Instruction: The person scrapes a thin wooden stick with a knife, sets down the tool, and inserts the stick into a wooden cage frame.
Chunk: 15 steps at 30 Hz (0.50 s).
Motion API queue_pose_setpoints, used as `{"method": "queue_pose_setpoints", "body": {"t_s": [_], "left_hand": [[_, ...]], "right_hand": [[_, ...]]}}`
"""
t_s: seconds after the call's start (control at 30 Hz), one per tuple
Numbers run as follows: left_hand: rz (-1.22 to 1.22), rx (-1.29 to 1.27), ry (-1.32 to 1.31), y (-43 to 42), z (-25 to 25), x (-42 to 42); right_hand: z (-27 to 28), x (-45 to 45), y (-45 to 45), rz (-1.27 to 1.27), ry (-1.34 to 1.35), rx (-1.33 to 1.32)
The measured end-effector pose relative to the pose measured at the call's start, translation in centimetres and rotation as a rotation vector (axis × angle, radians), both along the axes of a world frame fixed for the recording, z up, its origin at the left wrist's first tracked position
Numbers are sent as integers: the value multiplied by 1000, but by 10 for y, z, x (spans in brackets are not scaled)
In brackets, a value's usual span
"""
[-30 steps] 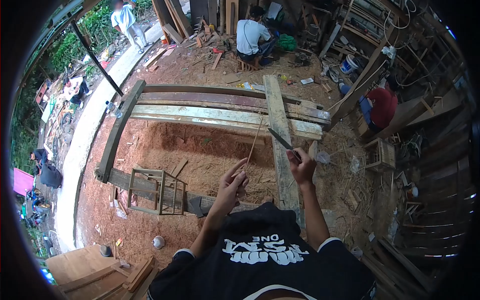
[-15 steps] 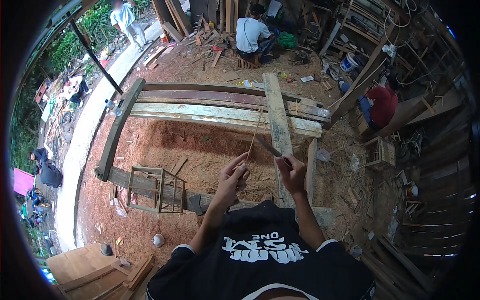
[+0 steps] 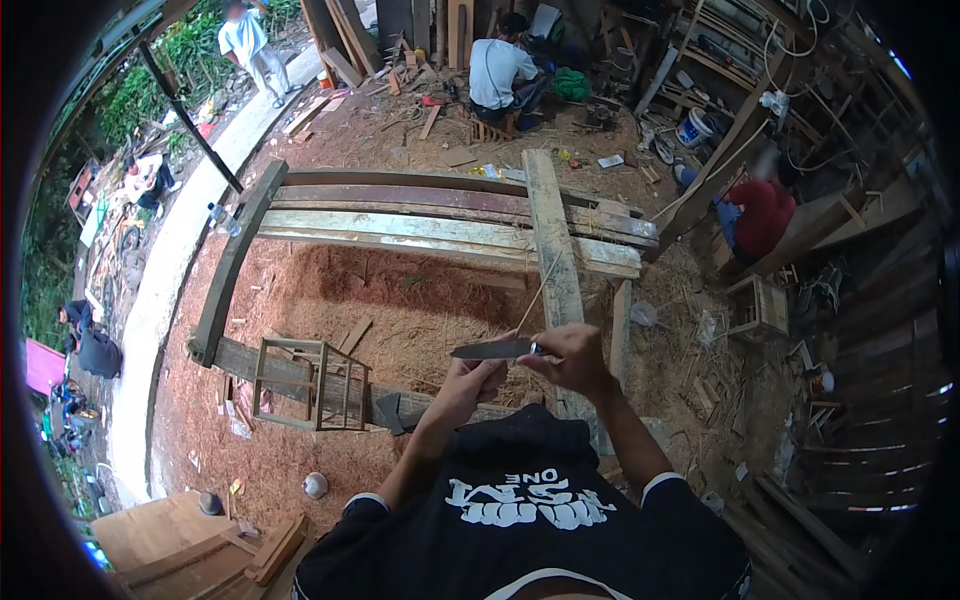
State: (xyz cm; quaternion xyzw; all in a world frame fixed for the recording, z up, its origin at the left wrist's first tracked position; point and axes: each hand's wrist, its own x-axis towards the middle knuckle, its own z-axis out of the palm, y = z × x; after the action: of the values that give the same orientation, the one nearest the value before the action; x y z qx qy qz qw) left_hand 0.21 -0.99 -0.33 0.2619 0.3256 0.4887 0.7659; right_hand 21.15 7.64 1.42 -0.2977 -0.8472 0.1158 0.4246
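Note:
My right hand (image 3: 575, 358) is closed around the handle of a knife (image 3: 488, 349), whose wide dark blade points left. The blade lies just above my left hand (image 3: 468, 388), across the lower part of a thin wooden strip (image 3: 538, 290). My left fingers are pinched on that strip near its lower end, which the blade and fingers partly hide. From there the strip slants up and right, its tip in front of a weathered upright plank (image 3: 553, 225). Whether the blade's edge touches the strip, I cannot tell.
Long boards (image 3: 400, 222) lie across a timber frame beyond my hands. A small wooden frame (image 3: 318, 385) stands at left by a dark axe-like head (image 3: 392, 412). Shavings cover the ground. A person in white (image 3: 500, 75) crouches ahead; another in red (image 3: 762, 215) sits right.
My right hand has turned the knife from pointing up and left to lying nearly level over my left hand. The strip has tilted to the right, and my left hand is slightly lower.

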Motion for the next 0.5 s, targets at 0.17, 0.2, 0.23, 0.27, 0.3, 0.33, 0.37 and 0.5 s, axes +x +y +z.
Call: {"method": "queue_pose_setpoints", "body": {"t_s": [0.17, 0.2, 0.23, 0.27, 0.3, 0.33, 0.37, 0.5], "left_hand": [[26, 75, 9, 4, 8, -1], [28, 56, 43, 2, 5, 0], [22, 31, 79, -1, 3, 1], [46, 35, 79, -1, 3, 3], [67, 40, 77, 0, 3, 5], [94, 48, 72, 2, 3, 6], [87, 49, 62, 4, 2, 6], [77, 48, 37, 12, -3, -1]], "right_hand": [[-13, 23, 20, -138, 57, -129], [-13, 19, 15, -100, 60, -68], [2, 10, 1, -3, -95, 33], [1, 9, 1, -9, -88, 20], [2, 9, 4, -17, -83, 7], [2, 10, 9, -20, -80, -1], [-1, 19, 18, -91, -52, -112], [3, -4, -4, 5, -136, 22]]}}
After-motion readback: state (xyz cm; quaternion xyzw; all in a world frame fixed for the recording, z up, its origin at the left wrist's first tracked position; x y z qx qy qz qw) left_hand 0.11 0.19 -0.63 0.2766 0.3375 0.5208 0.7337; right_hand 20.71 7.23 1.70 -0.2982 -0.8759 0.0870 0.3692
